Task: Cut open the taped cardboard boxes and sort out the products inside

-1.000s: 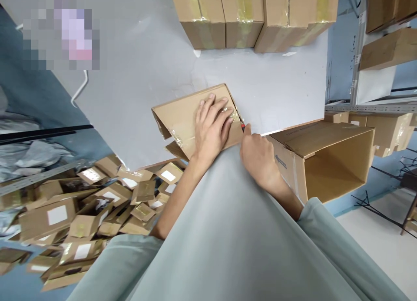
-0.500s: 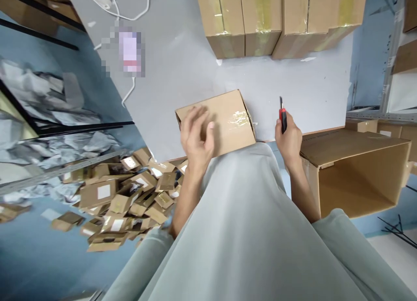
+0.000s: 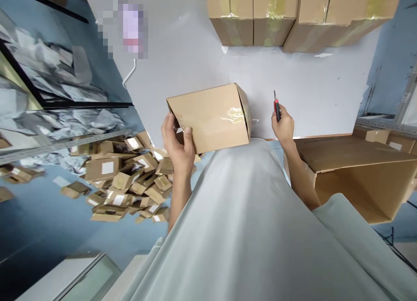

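In front of me, at the near edge of the grey table, a brown cardboard box (image 3: 208,118) lies slightly turned, clear tape on its right end. My left hand (image 3: 179,142) grips the box's left end, thumb on the near corner and fingers around the far side. A dark gap shows at that end; what is inside cannot be made out. My right hand (image 3: 282,125) is closed around a red and black utility knife (image 3: 277,110), to the right of the box and apart from it. The knife's blade is out and points away from me.
Several taped cartons (image 3: 273,31) stand along the far side of the table (image 3: 182,53). A large open carton (image 3: 358,179) is at my right. Many small boxes (image 3: 130,175) lie heaped on the floor at left, near crumpled grey bags (image 3: 65,75). A blurred-out item (image 3: 132,29) with a white cable is at upper left.
My left hand has gone from the box's top to its left end and grips it there. The box has shifted slightly left. My right hand still holds the knife, and my view has tilted.
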`<state>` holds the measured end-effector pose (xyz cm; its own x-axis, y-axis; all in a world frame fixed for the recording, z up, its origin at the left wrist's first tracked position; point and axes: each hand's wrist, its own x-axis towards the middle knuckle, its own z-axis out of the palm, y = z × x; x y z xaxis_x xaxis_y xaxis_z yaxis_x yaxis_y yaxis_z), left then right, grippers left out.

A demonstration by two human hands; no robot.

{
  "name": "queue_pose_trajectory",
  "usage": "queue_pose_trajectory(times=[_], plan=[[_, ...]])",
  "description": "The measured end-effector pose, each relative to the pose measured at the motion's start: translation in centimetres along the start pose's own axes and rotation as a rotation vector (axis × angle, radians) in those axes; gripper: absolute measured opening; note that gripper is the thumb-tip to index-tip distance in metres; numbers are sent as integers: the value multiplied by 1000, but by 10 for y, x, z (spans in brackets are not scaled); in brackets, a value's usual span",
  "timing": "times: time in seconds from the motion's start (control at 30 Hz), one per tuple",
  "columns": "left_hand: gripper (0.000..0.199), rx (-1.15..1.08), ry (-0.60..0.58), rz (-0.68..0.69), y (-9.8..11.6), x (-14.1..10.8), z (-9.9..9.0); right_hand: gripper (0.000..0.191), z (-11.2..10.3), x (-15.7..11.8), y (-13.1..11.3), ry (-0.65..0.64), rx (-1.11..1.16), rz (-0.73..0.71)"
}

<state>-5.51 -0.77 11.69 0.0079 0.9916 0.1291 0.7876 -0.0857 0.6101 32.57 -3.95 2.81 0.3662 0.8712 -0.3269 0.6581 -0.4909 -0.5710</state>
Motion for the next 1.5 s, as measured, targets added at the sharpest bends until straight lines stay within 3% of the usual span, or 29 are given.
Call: queue_pose_trajectory(times=[0.13, 0.23, 0.33, 0.43, 0.6, 0.67, 0.73, 0.97, 1.23, 1.5], plan=[[63, -1, 9, -7, 0, 4, 4, 61, 14, 15, 22, 41, -147, 200], [66, 5, 11, -19, -2, 5, 6, 67, 13, 26, 49, 45, -223, 357], [67, -17, 8, -11, -4, 6, 8, 69, -1, 27, 61, 92, -263, 353], [67, -21, 14, -2, -4, 7, 8, 61, -16, 13, 38, 121, -153, 156], [67, -56, 31, -23, -2, 7, 8, 48, -22, -29, -56, 4, 296, -316], [68, -87, 37, -31, -1, 6, 8, 42, -20, -40, -87, -32, 382, -383], [67, -84, 34, -38, 1, 6, 8, 39, -19, -44, -102, -36, 430, -412], [64, -118, 62, -3, 6, 7, 10, 31, -29, -37, -96, -31, 347, -454], [69, -149, 22, -108, 7, 5, 11, 32, -31, -48, -110, -12, 224, -450], [72, -188, 24, -93, 4, 1, 8, 26, -51, -38, -108, -169, 182, -500]])
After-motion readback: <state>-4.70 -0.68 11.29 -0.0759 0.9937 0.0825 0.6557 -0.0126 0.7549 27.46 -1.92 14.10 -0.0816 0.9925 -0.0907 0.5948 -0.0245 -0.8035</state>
